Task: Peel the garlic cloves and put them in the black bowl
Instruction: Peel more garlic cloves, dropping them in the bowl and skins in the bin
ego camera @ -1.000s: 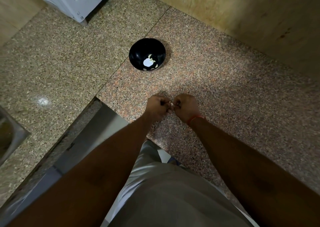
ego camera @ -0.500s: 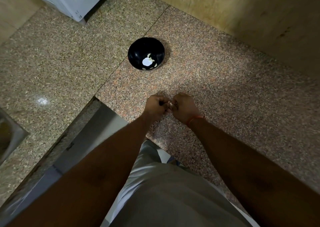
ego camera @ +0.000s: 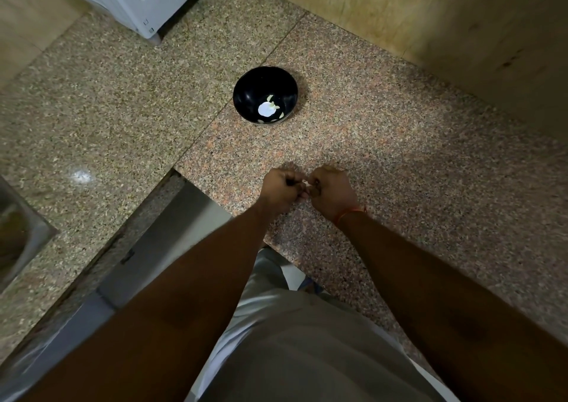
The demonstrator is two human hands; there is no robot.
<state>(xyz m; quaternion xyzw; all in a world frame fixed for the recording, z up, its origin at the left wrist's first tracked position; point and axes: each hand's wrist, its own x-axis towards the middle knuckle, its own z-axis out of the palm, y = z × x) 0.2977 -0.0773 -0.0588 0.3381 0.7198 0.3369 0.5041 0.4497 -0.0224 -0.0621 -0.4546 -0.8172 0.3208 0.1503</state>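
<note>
Pale garlic clove (ego camera: 304, 183) pinched between left hand (ego camera: 281, 188) and right hand (ego camera: 332, 191)

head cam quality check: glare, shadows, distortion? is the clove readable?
Head view: dim overall; one glare spot on the counter at left, a bright reflection inside the black bowl; wide-angle bending at the edges; forearms dark; the garlic clove between left hand and right hand is a tiny pale speck.

My left hand (ego camera: 281, 191) and right hand (ego camera: 333, 194) meet knuckle to knuckle above the granite counter (ego camera: 415, 171), fingers curled, pinching a small pale garlic clove (ego camera: 304, 183) between them. The black bowl (ego camera: 246, 94) sits farther back, holding peeled cloves (ego camera: 270, 98).
</note>
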